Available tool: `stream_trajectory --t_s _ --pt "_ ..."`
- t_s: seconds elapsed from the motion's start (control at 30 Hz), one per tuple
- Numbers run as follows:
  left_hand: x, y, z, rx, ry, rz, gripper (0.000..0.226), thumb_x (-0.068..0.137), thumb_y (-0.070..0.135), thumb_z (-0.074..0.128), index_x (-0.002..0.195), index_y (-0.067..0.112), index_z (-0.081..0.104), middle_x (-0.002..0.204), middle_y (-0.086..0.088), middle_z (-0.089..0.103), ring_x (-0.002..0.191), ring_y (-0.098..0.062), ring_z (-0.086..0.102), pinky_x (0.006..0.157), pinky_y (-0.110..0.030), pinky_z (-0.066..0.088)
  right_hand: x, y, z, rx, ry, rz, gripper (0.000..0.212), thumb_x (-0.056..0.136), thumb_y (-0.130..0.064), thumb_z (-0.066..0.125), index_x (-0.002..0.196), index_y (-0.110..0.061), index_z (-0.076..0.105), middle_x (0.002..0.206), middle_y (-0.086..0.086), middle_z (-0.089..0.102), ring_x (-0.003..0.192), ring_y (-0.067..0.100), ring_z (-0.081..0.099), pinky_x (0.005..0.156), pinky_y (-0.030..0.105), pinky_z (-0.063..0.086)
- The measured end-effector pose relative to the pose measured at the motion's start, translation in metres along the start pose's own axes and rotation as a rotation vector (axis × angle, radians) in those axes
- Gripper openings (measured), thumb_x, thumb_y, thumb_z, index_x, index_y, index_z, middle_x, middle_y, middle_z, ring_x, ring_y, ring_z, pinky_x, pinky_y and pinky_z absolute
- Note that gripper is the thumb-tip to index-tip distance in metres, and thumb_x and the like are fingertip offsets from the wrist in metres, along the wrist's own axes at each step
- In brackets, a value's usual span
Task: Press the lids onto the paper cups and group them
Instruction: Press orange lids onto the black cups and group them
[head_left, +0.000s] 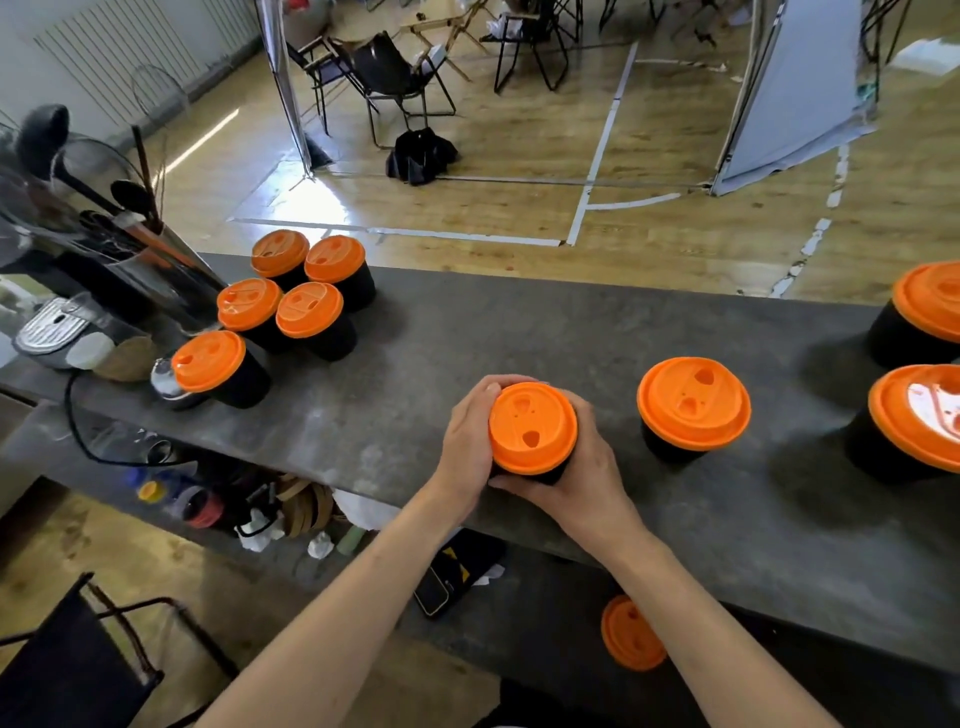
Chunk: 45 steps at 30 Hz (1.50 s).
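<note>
Both hands, left hand (470, 441) and right hand (587, 467), wrap their fingers around a black paper cup with orange plastic lid (532, 428) on the grey stone counter (415, 395), near its front edge; bare counter lies to the left; the cup's body is mostly hidden; five lidded cups (291, 306) stand grouped far left; two cups at the right are cut off.

No writing, label, brand or number can be read anywhere. The orange lids (532, 428) carry only moulded sip holes and dimples, the black cups (670, 447) look plain, and the phone (452, 579) on the lower shelf shows yellow marks, possibly a sticker, too small to make out.
</note>
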<state>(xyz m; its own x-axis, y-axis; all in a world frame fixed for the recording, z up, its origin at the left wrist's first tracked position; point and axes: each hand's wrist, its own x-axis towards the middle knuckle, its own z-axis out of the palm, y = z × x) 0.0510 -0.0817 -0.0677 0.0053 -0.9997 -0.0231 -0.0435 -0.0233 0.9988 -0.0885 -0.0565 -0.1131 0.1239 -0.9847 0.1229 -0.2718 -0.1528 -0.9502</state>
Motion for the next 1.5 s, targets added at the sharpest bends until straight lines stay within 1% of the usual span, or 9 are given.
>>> stream_trajectory --t_s 0.1,0.27,0.53,0.63,0.83,1.03,1.13,1.33,1.5 --pt "0.012 0.010 -0.006 0.052 -0.107 -0.050 0.041 0.101 0.033 0.038 0.108 0.013 0.074 0.122 0.002 0.074 0.113 -0.011 0.068 0.095 -0.019 0.049 0.000 -0.001 0.000 -0.032 0.002 0.018 0.096 0.061 -0.035 0.101 0.132 -0.036 0.037 0.126 -0.020 0.053 0.117 -0.010 0.048 0.093 -0.003 0.034" --pt "0.030 0.024 -0.013 0.091 -0.317 -0.104 0.044 0.110 0.016 0.032 0.112 0.005 0.075 0.125 0.003 0.074 0.119 -0.010 0.066 0.098 -0.014 0.046 0.002 0.000 -0.001 -0.089 0.035 -0.022 0.085 0.067 -0.028 0.099 0.132 -0.030 0.045 0.125 -0.012 0.056 0.118 -0.017 0.047 0.096 0.001 0.034" --pt "-0.008 -0.006 0.009 -0.043 0.289 -0.048 0.038 0.109 0.019 0.035 0.102 0.013 0.072 0.094 0.008 0.075 0.089 0.000 0.068 0.075 -0.011 0.048 0.001 0.002 0.009 -0.205 0.094 -0.010 0.084 0.069 -0.034 0.096 0.119 -0.063 0.034 0.122 -0.033 0.048 0.115 -0.022 0.047 0.091 -0.001 0.035" --pt "0.005 -0.005 0.001 -0.072 0.183 -0.069 0.036 0.109 0.013 0.037 0.102 0.012 0.072 0.099 0.004 0.075 0.094 -0.003 0.068 0.081 -0.016 0.050 0.002 0.003 0.007 -0.226 0.088 0.023 0.084 0.069 -0.039 0.094 0.122 -0.067 0.035 0.123 -0.033 0.050 0.116 -0.020 0.049 0.092 -0.001 0.035" --pt "0.039 0.003 -0.030 -0.072 -0.348 0.013 0.040 0.109 0.006 0.032 0.117 -0.005 0.070 0.119 -0.014 0.074 0.108 -0.017 0.070 0.093 -0.022 0.051 0.003 0.003 0.006 -0.241 0.052 0.034 0.077 0.069 -0.040 0.089 0.125 -0.060 0.040 0.126 -0.020 0.057 0.121 -0.010 0.051 0.096 0.002 0.036" --pt "0.024 -0.006 -0.011 -0.224 -0.133 0.005 0.043 0.101 0.023 0.038 0.110 -0.001 0.073 0.112 -0.012 0.077 0.102 -0.021 0.071 0.089 -0.027 0.052 0.003 0.000 0.006 -0.209 0.064 0.045 0.089 0.068 -0.032 0.092 0.137 -0.053 0.039 0.134 -0.027 0.055 0.127 -0.012 0.050 0.099 0.002 0.036" --pt "0.013 -0.011 -0.003 -0.180 -0.051 0.068 0.043 0.102 0.023 0.036 0.108 0.004 0.073 0.108 -0.009 0.077 0.103 -0.022 0.071 0.089 -0.027 0.054 0.003 -0.001 0.007 -0.170 0.065 0.051 0.092 0.064 -0.052 0.093 0.142 -0.042 0.045 0.134 -0.034 0.055 0.128 -0.011 0.052 0.100 0.004 0.038" --pt "0.038 -0.001 -0.023 -0.104 -0.374 -0.067 0.034 0.108 0.019 0.045 0.116 0.002 0.073 0.115 -0.001 0.077 0.103 -0.007 0.071 0.086 -0.014 0.050 0.003 -0.004 0.006 -0.181 0.101 0.052 0.082 0.064 -0.047 0.092 0.132 -0.050 0.047 0.129 -0.037 0.057 0.124 -0.010 0.055 0.099 0.004 0.039" --pt "0.044 -0.001 -0.034 -0.129 -0.461 -0.095 0.034 0.107 0.024 0.048 0.121 0.006 0.073 0.122 -0.006 0.075 0.113 -0.017 0.069 0.097 -0.024 0.051 0.003 -0.006 0.004 -0.186 0.085 0.043 0.085 0.063 -0.048 0.094 0.131 -0.061 0.044 0.131 -0.035 0.058 0.126 -0.007 0.055 0.102 0.006 0.039"
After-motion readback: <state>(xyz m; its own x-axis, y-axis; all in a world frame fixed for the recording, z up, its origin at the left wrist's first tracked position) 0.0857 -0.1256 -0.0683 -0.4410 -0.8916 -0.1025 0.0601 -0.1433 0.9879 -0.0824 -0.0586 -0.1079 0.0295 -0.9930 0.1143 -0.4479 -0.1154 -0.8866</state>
